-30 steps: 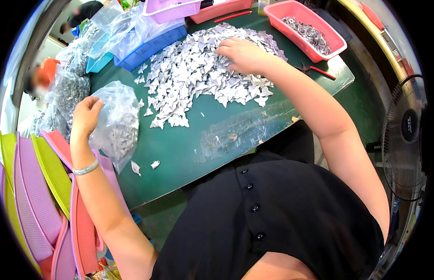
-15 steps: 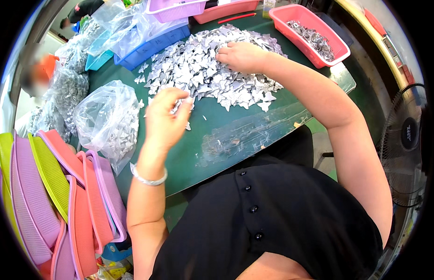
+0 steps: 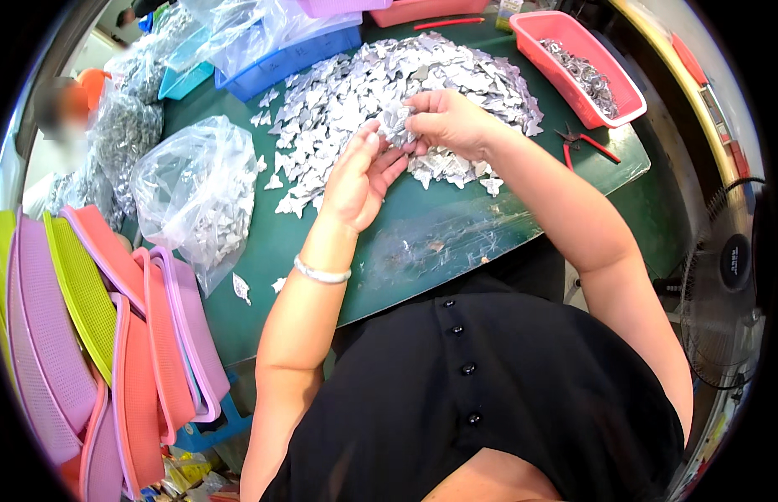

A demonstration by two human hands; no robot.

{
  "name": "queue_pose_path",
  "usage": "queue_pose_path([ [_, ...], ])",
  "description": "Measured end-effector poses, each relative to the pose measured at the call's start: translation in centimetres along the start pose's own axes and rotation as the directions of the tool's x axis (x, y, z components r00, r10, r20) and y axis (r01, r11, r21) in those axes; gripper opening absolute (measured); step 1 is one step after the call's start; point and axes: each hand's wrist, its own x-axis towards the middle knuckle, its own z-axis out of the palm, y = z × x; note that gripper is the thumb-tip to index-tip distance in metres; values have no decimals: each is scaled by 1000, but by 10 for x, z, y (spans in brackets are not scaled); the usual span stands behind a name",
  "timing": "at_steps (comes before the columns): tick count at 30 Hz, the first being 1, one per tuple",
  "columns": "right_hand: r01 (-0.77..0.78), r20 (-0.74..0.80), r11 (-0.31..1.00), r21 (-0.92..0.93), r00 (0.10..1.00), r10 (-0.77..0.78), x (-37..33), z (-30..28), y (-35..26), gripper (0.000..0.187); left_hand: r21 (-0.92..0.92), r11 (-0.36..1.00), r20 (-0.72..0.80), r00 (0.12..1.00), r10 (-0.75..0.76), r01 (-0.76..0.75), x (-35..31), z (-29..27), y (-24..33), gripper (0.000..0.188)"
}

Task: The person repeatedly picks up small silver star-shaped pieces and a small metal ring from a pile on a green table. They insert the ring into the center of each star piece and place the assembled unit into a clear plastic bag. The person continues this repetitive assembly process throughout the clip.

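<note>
A large heap of small silvery metal pieces [image 3: 355,92] covers the far middle of the green table [image 3: 456,234]. My right hand [image 3: 443,121] rests on the near side of the heap with its fingers closed on a clump of the pieces. My left hand [image 3: 359,180] is palm up right beside it, fingers apart, its fingertips touching the same clump. A clear plastic bag [image 3: 196,192] partly filled with the same pieces lies on the table to the left of my left hand.
A pink tray [image 3: 585,67] of darker metal parts stands at the far right, red-handled cutters [image 3: 585,142] beside it. A blue tray [image 3: 280,54] and more bags sit at the back left. Stacked coloured baskets [image 3: 112,335] lean at my left. A fan [image 3: 732,276] stands right.
My left hand has left the plastic bag and moved right across the table to meet my right hand at the heap. My right hand drew a clump toward me.
</note>
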Motion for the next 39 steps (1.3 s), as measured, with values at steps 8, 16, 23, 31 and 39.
queue_pose_path([
  [8, -83, 52, 956, 282, 996, 72, -12, 23, 14, 31, -199, 978, 30, 998, -60, 65, -12, -11, 3, 31],
  [16, -28, -48, 977, 213, 998, 39, -13, 25, 19, 25, -134, 991, -15, 1000, -5, 3, -17, -16, 4, 32],
  [23, -42, -82, 981, 190, 995, 59, -14, 19, 25, 20, -214, 975, -22, 997, -71, 65, -15, -22, 3, 31],
  [31, -53, -96, 968, 247, 992, 79, -18, 21, 17, 15, -361, 926, 79, 993, -83, 106, -15, -28, 2, 32],
  [39, -66, -45, 935, 347, 995, 86, -16, 17, 25, 18, -288, 951, 56, 993, -101, 113, -15, -21, 2, 32],
])
